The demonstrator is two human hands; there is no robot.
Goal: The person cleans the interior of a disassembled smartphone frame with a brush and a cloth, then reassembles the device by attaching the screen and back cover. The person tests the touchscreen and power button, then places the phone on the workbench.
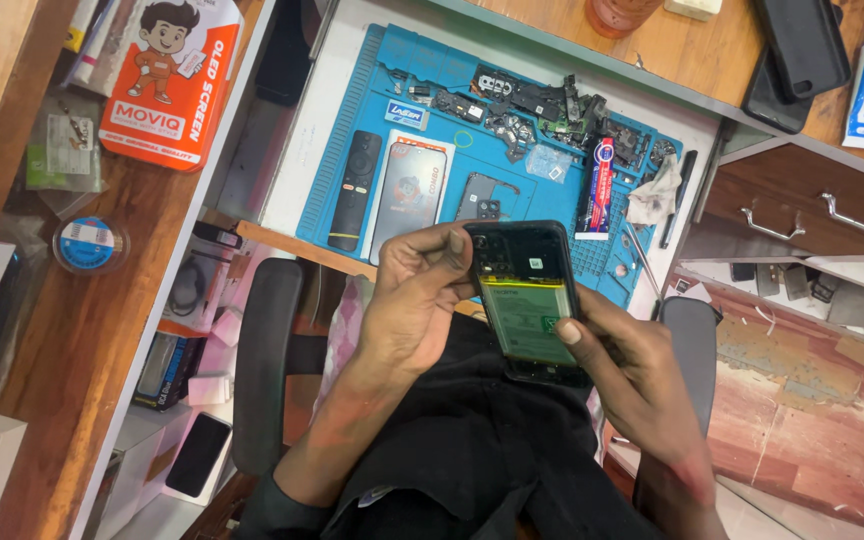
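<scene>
An opened black phone (525,296) with its back cover off shows a green battery and dark circuit parts. My left hand (414,300) grips its left edge, thumb over the top corner. My right hand (627,365) holds the phone's right side from below, with the thumb pressing on the battery. I hold the phone above my lap, in front of a blue work mat (362,110) on the white bench.
On the mat lie a black remote (356,188), a boxed screen protector (409,195), a phone back frame (482,196), several small phone parts (532,105) and a glue tube (602,185). An orange box (172,75) sits on the left wooden shelf. Drawers (802,215) stand to the right.
</scene>
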